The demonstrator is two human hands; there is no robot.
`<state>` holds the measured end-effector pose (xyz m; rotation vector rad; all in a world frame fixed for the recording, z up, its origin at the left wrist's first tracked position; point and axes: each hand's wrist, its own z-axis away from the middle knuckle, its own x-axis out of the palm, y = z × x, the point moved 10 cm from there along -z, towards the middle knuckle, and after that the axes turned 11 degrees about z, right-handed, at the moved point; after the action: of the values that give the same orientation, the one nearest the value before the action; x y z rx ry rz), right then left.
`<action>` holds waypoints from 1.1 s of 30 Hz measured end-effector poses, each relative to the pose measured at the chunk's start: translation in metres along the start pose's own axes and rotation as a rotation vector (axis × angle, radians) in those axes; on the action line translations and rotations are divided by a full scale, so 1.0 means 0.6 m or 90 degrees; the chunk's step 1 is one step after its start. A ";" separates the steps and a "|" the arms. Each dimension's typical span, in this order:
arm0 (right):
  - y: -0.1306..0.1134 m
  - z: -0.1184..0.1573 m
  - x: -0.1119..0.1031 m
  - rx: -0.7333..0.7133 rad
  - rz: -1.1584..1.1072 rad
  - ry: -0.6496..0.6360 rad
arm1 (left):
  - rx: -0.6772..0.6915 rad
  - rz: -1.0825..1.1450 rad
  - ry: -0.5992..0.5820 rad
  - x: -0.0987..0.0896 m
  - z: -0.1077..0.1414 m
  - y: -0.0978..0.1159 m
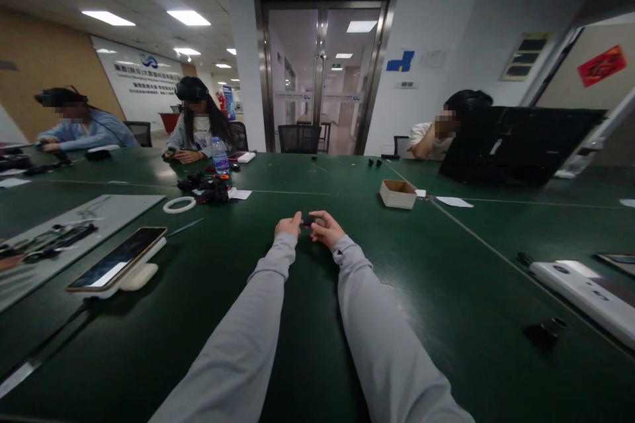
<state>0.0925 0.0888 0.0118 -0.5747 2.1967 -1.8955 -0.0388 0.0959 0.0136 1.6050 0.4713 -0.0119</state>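
Note:
Both my arms, in light grey sleeves, reach out over the dark green table (307, 344). A small black part (308, 220) is held between my two hands at the middle of the view. My left hand (288, 225) has its thumb and fingers closed at the part's left side. The fingers of my right hand (327, 229) pinch it from the right. Its exact shape is too small to tell.
A small open box (397, 194) stands beyond my right hand. To the left lie a phone (122, 258) on a white stand, a white ring (179, 205), black parts (211, 188) and a bottle (219, 157). A black piece (546, 332) is at the right. Three people sit across the table.

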 end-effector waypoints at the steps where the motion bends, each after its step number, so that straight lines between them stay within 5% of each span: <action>1: 0.000 0.000 0.001 -0.002 0.001 -0.005 | -0.006 -0.012 0.000 -0.002 0.000 0.002; 8: 0.003 -0.002 -0.003 0.002 -0.001 0.008 | -0.009 0.012 0.016 -0.005 0.004 0.001; 13: 0.016 -0.004 -0.018 0.064 -0.041 0.072 | -0.036 0.196 -0.007 0.012 0.011 -0.008; 18: 0.025 -0.002 -0.032 0.109 -0.077 0.126 | 0.054 0.350 -0.081 0.027 0.015 0.024; 33: 0.016 -0.004 -0.026 0.060 -0.062 0.092 | 0.044 0.192 -0.043 0.018 -0.007 -0.007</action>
<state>0.1041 0.0981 0.0008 -0.5537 2.1869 -2.1399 -0.0312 0.1031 0.0070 1.7241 0.1751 0.1463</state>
